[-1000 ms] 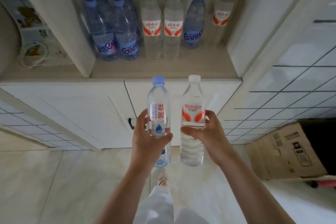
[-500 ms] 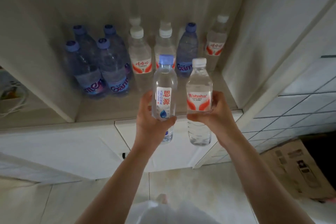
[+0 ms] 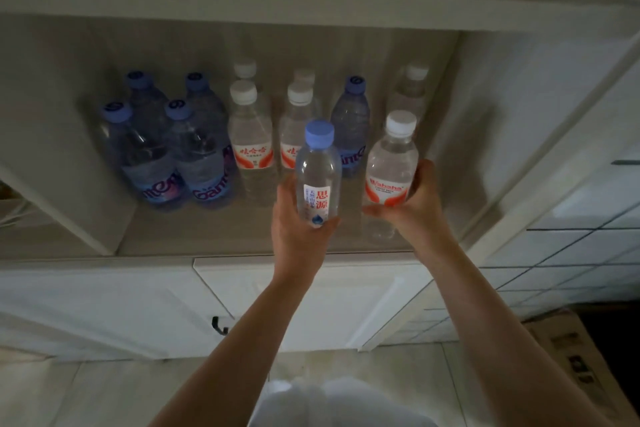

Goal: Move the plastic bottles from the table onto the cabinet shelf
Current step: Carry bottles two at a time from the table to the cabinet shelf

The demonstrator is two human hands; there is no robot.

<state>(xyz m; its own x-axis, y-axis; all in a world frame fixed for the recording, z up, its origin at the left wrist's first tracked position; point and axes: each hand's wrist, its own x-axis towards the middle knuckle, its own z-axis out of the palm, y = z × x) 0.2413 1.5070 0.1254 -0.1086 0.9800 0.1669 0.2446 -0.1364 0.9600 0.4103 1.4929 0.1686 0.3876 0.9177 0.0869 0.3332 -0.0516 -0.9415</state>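
Note:
My left hand [image 3: 300,236] grips a clear bottle with a blue cap [image 3: 318,170] and a red and white label, held upright over the front of the cabinet shelf [image 3: 207,236]. My right hand [image 3: 412,210] grips a clear white-capped bottle [image 3: 391,163] with a red label, its base low over the shelf near the right wall. Behind them on the shelf stand several bottles: blue ones [image 3: 180,149] at the left, white-capped ones [image 3: 251,135] in the middle, one blue [image 3: 349,118] and one clear [image 3: 408,94] further right.
The cabinet's right wall [image 3: 485,149] is close beside the right bottle. An upper shelf [image 3: 311,10] carries paper and a cardboard box. Below are white doors with a dark handle [image 3: 218,326]. A cardboard box [image 3: 571,357] lies on the tiled floor at the right.
Both hands have carried their bottles forward from in front of the cabinet doors into the shelf opening. The two bottles have moved apart, the right one towards the right wall.

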